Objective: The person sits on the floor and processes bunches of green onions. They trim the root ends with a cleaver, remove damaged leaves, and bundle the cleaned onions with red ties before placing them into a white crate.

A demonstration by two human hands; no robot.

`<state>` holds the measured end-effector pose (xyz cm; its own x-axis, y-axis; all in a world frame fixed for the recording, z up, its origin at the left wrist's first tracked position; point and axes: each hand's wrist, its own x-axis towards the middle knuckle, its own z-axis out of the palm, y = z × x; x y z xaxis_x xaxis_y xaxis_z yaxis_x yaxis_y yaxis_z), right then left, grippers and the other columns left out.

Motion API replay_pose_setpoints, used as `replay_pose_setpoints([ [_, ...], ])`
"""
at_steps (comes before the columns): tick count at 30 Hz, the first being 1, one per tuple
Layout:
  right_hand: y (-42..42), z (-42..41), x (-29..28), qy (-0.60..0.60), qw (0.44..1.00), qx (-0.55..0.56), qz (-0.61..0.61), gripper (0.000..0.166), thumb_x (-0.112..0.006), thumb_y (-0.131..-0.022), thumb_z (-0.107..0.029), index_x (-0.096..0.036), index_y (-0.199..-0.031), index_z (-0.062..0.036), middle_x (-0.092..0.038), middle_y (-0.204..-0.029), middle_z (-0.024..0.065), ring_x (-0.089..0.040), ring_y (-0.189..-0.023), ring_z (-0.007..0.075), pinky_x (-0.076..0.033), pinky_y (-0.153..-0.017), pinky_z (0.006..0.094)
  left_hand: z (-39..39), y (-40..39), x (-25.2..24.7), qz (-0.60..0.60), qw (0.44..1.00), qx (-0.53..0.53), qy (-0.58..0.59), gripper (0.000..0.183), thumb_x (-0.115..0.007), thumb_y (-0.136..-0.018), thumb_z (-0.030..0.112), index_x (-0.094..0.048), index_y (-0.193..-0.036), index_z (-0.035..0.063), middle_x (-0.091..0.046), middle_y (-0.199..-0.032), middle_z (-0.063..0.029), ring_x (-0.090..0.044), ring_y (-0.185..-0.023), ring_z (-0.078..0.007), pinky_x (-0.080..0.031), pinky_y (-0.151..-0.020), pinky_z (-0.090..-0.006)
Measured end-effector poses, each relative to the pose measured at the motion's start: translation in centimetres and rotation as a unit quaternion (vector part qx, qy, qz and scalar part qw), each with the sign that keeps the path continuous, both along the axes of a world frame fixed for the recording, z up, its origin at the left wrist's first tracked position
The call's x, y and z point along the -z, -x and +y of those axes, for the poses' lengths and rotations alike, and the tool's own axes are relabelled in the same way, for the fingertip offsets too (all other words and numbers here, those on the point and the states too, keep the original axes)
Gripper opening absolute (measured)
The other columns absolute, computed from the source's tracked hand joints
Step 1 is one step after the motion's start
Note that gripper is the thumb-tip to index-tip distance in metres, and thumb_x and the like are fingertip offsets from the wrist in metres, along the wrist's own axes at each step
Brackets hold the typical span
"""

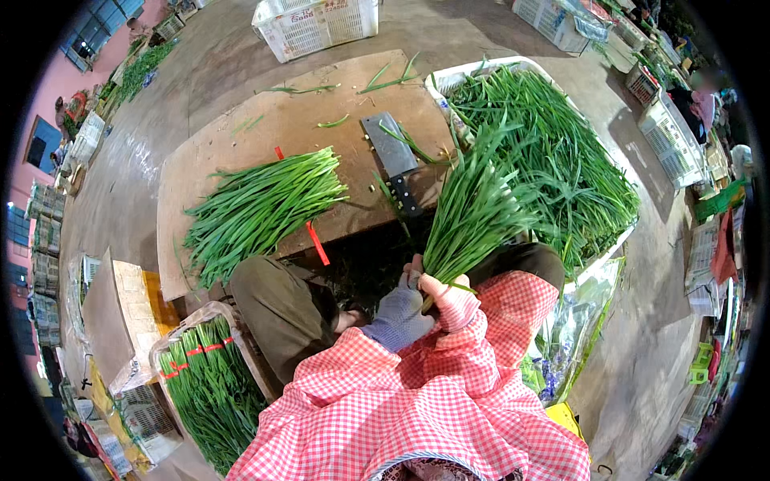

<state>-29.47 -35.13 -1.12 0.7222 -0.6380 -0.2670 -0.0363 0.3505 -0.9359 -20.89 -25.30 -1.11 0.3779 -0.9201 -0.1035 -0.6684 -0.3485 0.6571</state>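
Observation:
Both my hands are close together above my lap, at the base of a loose bunch of garlic chives (472,216) whose leaves fan up and to the right. My left hand (402,306), in a greyish glove, is closed around the stem ends. My right hand (444,288) wraps the bunch just above and to the right of it. On the low wooden board ahead, a pile of green chives (264,210) lies across a red tape strip (317,242). A cleaver (394,156) with a black handle rests flat between the pile and the held bunch.
A white crate heaped with loose chives (541,156) stands at the right of the board. At lower left, another crate holds chives bundled with red tape (207,385). Cut scraps (332,121) dot the board. A cardboard box (123,318) stands at left, a white plastic crate (319,27) beyond the board.

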Motion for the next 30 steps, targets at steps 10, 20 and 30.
replay_pose_setpoints([
  [10, 1.7, -2.2, -4.9, 0.065, 0.995, -0.004, 0.072, 0.034, -0.055, -0.071, -0.001, -0.066, -0.103, 0.0004, -0.068, -0.094, 0.007, -0.063, -0.085, 0.0154, -0.048, -0.077, 0.0265, 0.5, -0.5, -3.3, 0.087, 0.99, 0.112, -0.005, 0.084, -0.066, -0.074, 0.049, -0.033, -0.139, 0.0072, -0.051, -0.12, -0.0212, -0.059, -0.095, -0.037, -0.051, -0.079, -0.0396],
  [20, -9.3, -3.2, -13.4, 0.283, 0.957, -0.054, 0.011, 0.03, -0.065, -0.069, -0.005, -0.066, -0.098, -0.0007, -0.068, -0.084, 0.0103, -0.065, -0.075, 0.0208, -0.05, -0.07, 0.03, 3.7, -3.6, -3.0, 0.222, 0.938, -0.034, 0.265, 0.083, -0.071, -0.079, 0.019, -0.023, -0.145, 0.0069, -0.052, -0.11, -0.0133, -0.058, -0.099, -0.0219, -0.048, -0.085, -0.0318],
  [30, -28.9, -0.9, -8.0, 0.683, 0.54, -0.408, 0.274, 0.029, -0.066, -0.07, -0.016, -0.061, -0.094, -0.0008, -0.065, -0.089, 0.0201, -0.064, -0.086, 0.0361, -0.053, -0.069, 0.041, 9.0, -9.5, -7.8, 0.093, 0.961, -0.094, 0.243, 0.079, -0.073, -0.075, 0.018, -0.03, -0.139, -0.0022, -0.051, -0.122, -0.0206, -0.059, -0.102, -0.0285, -0.048, -0.089, -0.0348],
])
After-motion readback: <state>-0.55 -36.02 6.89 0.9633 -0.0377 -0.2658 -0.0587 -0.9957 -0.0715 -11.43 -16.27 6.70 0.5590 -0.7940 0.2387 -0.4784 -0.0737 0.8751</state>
